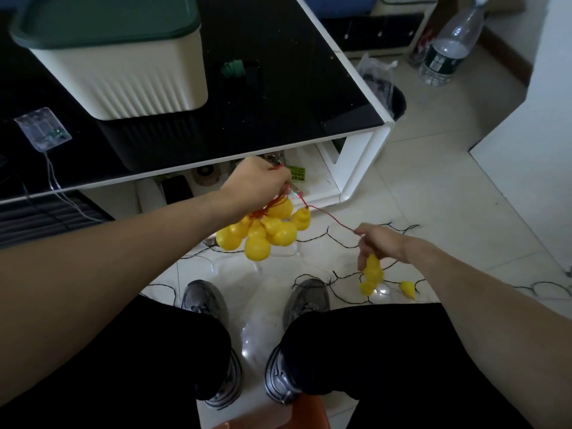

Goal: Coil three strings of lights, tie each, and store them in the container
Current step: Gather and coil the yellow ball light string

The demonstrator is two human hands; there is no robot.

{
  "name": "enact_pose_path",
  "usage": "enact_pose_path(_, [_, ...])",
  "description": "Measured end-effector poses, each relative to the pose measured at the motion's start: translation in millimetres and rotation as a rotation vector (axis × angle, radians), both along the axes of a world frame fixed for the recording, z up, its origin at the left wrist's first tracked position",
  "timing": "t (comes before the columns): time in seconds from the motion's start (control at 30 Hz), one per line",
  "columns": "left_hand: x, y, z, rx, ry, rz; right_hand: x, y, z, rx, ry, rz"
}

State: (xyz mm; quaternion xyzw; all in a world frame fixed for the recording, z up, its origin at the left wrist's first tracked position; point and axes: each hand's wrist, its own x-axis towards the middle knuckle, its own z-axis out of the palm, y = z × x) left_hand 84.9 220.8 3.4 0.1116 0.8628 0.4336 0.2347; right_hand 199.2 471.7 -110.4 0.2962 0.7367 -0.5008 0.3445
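Note:
My left hand (255, 184) grips a bunch of red wire from which several yellow gourd-shaped lights (263, 230) hang in a cluster. A red wire (331, 216) runs taut from that bunch to my right hand (382, 243), which pinches the wire and holds one more yellow gourd light (373, 267). Two further yellow lights (405, 289) lie on the floor below it. A black-wired light string (325, 239) sprawls over the floor tiles. The cream container (130, 78) with a green lid (105, 23) stands on the black table. A clear battery box (43, 128) with thin wire lies at the table's left.
The black glass table (278, 119) has a white edge and an open shelf below. A green tie (233, 68) lies on the tabletop. A plastic bottle (448, 48) and a black bin (393, 97) stand on the floor at the right. My knees and shoes (204, 301) fill the foreground.

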Motion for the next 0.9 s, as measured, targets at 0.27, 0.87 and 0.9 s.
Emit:
enact_pose_path(0.27, [-11, -10, 0, 0.031, -0.102, 0.042, -23, -30, 84, -0.091, 0.402, 0.021])
enact_pose_path(0.87, [-30, -24, -4, 0.18, -0.305, 0.3, -38, -83, 126, 0.37, 0.861, -0.032])
enact_pose_path(0.9, [-31, -25, -6, 0.184, -0.294, 0.306, -37, -88, 127, 0.373, 0.885, -0.032])
